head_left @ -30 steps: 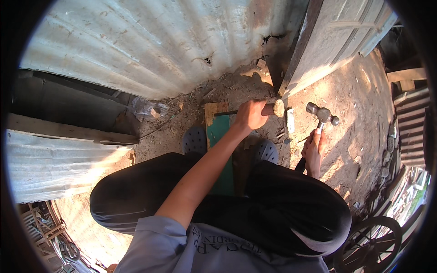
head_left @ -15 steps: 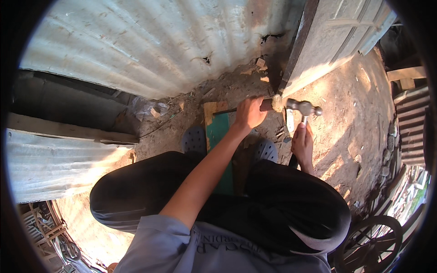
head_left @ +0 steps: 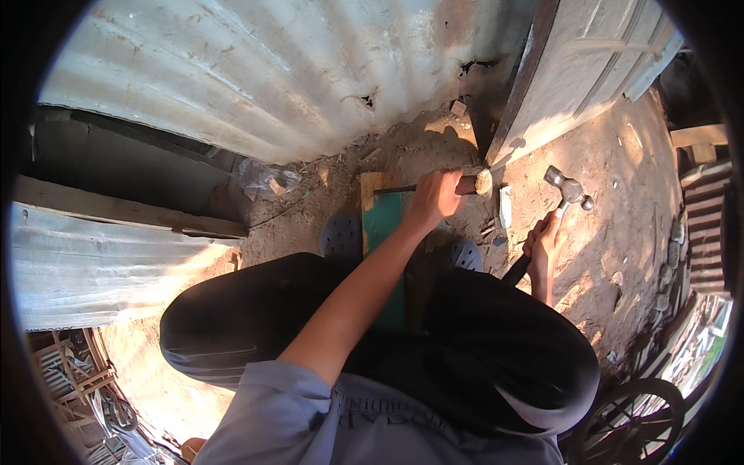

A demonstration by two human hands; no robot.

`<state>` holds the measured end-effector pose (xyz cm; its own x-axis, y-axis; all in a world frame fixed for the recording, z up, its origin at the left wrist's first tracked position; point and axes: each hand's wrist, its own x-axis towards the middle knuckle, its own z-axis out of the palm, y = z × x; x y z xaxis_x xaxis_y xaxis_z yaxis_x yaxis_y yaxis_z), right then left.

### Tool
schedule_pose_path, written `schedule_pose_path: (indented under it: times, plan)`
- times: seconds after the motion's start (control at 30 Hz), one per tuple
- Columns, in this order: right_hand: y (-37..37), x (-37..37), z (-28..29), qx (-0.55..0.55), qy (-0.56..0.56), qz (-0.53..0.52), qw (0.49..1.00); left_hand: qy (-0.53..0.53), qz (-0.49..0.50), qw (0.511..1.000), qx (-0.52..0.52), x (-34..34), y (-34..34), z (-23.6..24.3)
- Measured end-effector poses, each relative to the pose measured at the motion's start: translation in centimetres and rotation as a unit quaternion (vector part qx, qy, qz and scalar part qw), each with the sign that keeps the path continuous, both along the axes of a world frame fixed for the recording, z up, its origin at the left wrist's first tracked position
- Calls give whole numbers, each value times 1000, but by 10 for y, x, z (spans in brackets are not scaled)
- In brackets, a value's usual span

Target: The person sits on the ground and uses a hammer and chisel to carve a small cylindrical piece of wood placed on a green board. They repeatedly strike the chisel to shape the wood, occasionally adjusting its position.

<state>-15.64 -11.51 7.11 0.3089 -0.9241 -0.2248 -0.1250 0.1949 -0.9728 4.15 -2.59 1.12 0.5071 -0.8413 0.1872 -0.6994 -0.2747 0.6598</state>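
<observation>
My left hand [head_left: 436, 195] is wrapped round a chisel [head_left: 470, 184] held nearly level, its frayed, pale handle end pointing right. The dark blade extends left, its tip at the far part of a green-painted board [head_left: 384, 219], where bare wood shows. This board lies between my feet and runs back toward me under my left forearm. In my right hand [head_left: 545, 248] is a ball-peen hammer [head_left: 571, 189], gripped by its handle. Its metal head is raised off to the right, apart from the chisel's end.
Corrugated metal sheet [head_left: 294, 77] stands ahead, with a panelled wooden door [head_left: 570, 70] at its right. My clogs [head_left: 341, 235] rest on the dirt floor [head_left: 589, 256] either side of the board. A spoked wheel [head_left: 632, 426] is at lower right; crumpled plastic [head_left: 263, 177] lies left.
The hammer has swung away to the right from beside the chisel's end, my right hand moving with it. My left hand still grips the chisel over the board. The whole view has shifted slightly.
</observation>
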Motion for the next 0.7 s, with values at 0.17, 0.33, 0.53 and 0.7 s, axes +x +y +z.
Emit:
schedule_pose_path:
  times: [0.17, 0.33, 0.53, 0.7]
  plan:
    - [0, -3, -28, -205, 110, 206, 950, -8, 22, 1000, -9, 3, 4, 1]
    - [1, 6, 0, 44, -19, 28, 998, 3, -37, 999, 18, -1, 6, -1]
    - [2, -6, -8, 11, 22, 61, 998, -3, -128, 988, 84, -8, 19, -12]
    - [7, -13, -6, 29, 16, 45, 998, 9, -161, 985, 67, -7, 22, -12]
